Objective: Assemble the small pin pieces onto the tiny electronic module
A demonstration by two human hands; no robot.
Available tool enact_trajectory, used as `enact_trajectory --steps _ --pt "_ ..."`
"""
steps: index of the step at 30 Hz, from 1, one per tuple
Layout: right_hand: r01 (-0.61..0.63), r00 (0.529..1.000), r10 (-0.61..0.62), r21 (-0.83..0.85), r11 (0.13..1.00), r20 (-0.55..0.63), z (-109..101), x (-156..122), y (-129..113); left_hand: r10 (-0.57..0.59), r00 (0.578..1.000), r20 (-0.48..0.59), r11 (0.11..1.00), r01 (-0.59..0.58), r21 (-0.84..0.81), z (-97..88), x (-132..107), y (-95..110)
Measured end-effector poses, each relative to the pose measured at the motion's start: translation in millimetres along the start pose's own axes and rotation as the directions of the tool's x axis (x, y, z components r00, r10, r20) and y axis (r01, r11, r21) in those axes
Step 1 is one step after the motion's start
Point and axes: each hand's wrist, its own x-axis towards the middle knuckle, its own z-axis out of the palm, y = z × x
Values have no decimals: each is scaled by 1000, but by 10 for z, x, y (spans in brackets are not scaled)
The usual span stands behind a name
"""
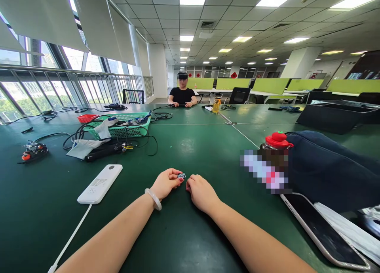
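Over the green tabletop (pixel 178 241), my left hand (pixel 165 184) pinches a small blue-and-silver object (pixel 181 176) between thumb and fingers. It is too small for its kind to show. A pale bangle (pixel 153 199) circles my left wrist. My right hand (pixel 203 193) rests just right of the small object, its fingers curled in and closed. Whatever they may hold is hidden. A narrow gap separates the two hands.
To the left lies a white power bank (pixel 100 184) with a cable (pixel 73 235). Farther back stands a green basket (pixel 139 130) of cables. A phone (pixel 323 229), red-lidded bottle (pixel 277 140) and dark bag (pixel 326 170) lie right. Another person (pixel 183 94) sits opposite.
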Motion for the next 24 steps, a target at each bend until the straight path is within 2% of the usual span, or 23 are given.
enact_trajectory --steps 3,6,10,14,17,24 --pt "-42 999 43 58 997 -18 7 13 39 10 1000 14 999 -11 38 4 -1 1" --pt "-102 992 115 222 970 -47 -14 36 87 12 1000 29 998 -13 56 2 -4 1" --pt "-159 965 241 508 847 -101 -64 64 123 -10 999 45 997 7 71 2 -8 -5" --pt "-66 944 273 707 704 -184 -74 69 98 15 996 91 993 -26 119 21 -14 -15" --pt "-60 949 273 755 653 -160 -55 63 54 29 992 125 987 -49 155 40 -27 -13" --pt "-79 962 246 734 674 -121 -37 52 3 43 986 164 985 -69 161 33 -21 -24"
